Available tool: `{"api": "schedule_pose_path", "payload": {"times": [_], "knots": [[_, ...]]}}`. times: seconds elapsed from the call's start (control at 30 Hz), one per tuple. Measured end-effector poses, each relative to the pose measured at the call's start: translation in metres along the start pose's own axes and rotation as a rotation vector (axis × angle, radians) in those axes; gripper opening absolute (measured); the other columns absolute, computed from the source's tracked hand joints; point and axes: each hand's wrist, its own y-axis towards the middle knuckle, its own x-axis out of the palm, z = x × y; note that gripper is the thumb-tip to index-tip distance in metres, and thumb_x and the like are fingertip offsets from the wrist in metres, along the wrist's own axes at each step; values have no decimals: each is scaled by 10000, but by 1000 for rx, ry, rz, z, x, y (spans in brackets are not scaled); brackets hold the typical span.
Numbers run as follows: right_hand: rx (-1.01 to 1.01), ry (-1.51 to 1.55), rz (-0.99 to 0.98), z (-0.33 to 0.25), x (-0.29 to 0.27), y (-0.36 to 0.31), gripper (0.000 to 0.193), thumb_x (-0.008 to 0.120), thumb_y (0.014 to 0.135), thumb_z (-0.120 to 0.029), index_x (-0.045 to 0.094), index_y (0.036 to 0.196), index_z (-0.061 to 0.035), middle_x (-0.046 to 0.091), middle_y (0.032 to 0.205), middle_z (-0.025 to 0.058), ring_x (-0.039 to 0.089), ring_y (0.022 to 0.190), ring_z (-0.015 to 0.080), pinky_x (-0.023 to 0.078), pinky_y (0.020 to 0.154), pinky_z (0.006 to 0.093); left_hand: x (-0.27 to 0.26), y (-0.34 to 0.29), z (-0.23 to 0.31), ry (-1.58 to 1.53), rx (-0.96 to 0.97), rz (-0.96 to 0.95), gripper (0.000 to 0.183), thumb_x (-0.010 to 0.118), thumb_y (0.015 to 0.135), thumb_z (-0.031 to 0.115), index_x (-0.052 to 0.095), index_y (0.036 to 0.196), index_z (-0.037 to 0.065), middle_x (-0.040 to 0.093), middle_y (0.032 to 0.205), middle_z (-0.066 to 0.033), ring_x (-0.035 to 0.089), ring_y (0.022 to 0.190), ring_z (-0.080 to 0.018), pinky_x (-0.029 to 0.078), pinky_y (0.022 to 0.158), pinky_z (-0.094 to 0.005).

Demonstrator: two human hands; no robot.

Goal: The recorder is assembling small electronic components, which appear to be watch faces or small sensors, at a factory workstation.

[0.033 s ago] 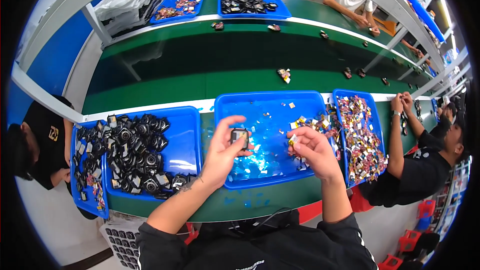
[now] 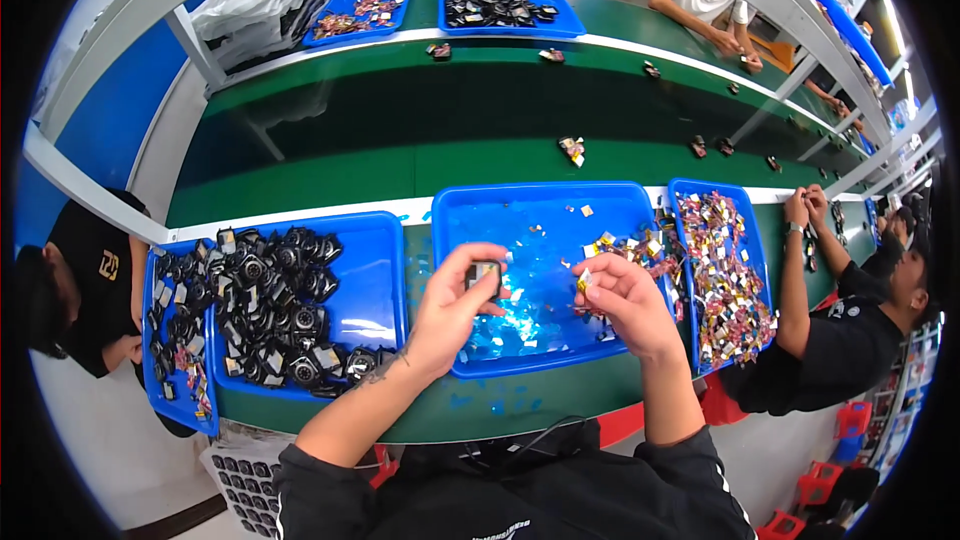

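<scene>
At nine o'clock the left tray (image 2: 380,270) is holding a heap of black parts (image 2: 265,305), crowding its near rim; one could be sliding off onto the worktop (image 2: 420,420). The left hand (image 2: 452,312) is closing its fingers round a small dark part (image 2: 484,274), raised over the middle tray (image 2: 545,225); the grip looks light, so it may be slipping. At three o'clock the right hand (image 2: 625,305) is pinching a yellow foil piece (image 2: 584,283) between thumb and forefinger, which could be tearing or dropping among the foil scraps (image 2: 725,275) in the right tray (image 2: 690,190).
</scene>
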Motion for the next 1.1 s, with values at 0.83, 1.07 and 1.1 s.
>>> {"api": "schedule_pose_path", "payload": {"times": [0.83,1.07,1.1], "knots": [[-422,-372,267,4,62,-8,64,655,862,13,664,922,-5,670,844,65,605,709,105,466,635,225,15,-34,-15,392,201,36,156,708,860,101,708,996,24,575,1051,-78,607,911,-152,511,733,-256],[-282,-80,170,2,64,-12,83,660,860,42,661,941,21,680,870,59,608,752,73,485,677,204,5,-36,21,754,479,274,397,842,712,181,694,1070,91,525,1116,-109,610,944,-235,501,809,-342],[-290,-89,136,2,64,-12,97,671,858,47,666,953,28,692,901,74,642,812,92,517,732,218,6,-33,27,805,514,160,350,840,716,189,704,1022,86,533,1100,-114,614,941,-245,500,808,-345]]}}
